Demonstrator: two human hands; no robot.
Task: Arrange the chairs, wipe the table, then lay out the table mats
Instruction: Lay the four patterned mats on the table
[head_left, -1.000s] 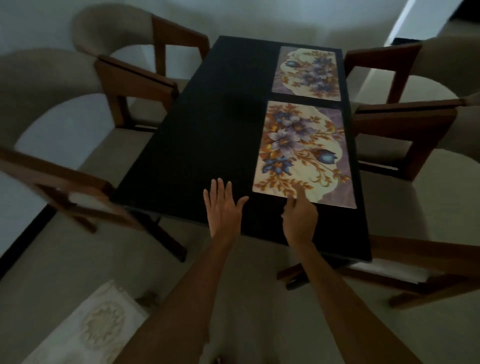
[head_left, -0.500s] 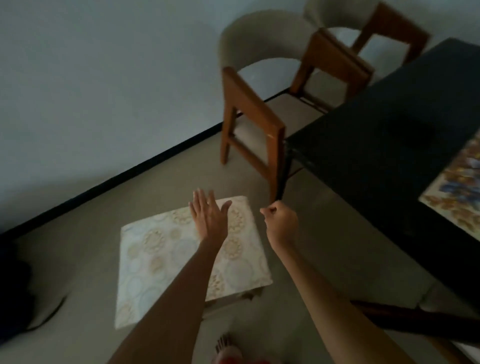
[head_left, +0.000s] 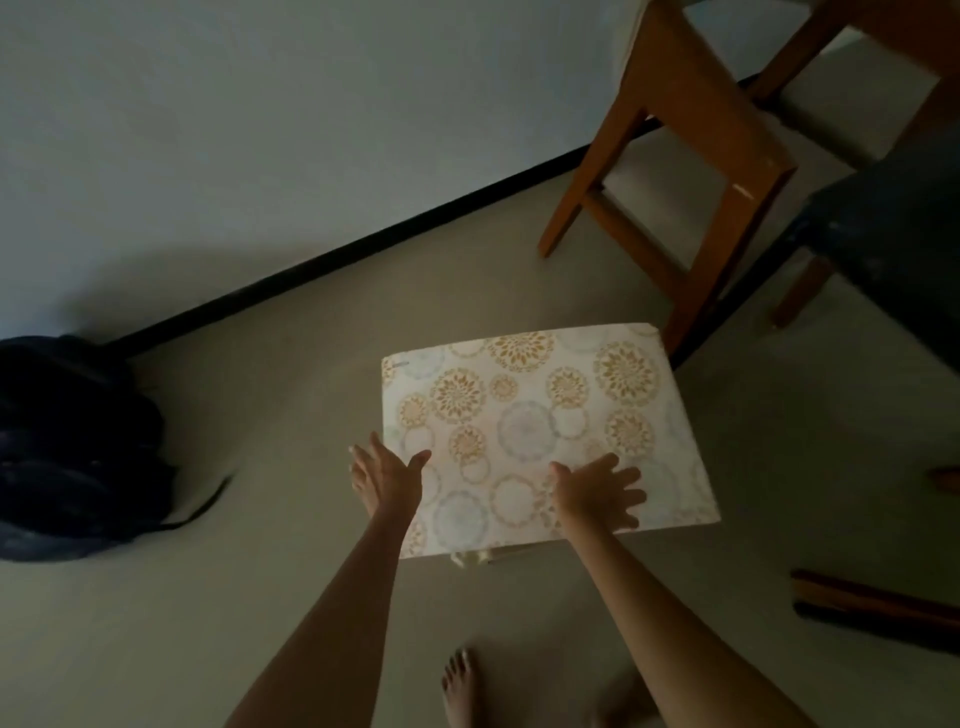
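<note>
A beige floor is seen bearing a wooden chair, a dark bundle, possibly a bag, and a patterned stool.

2 hands, 1 patterned mat, perhaps 2 chairs, 1 table.

Head-worn view, steeply down over floor, close above hands.

No words, labels, brands, numbers or signs can be read anywhere; the mat carries only round flower patterns.
</note>
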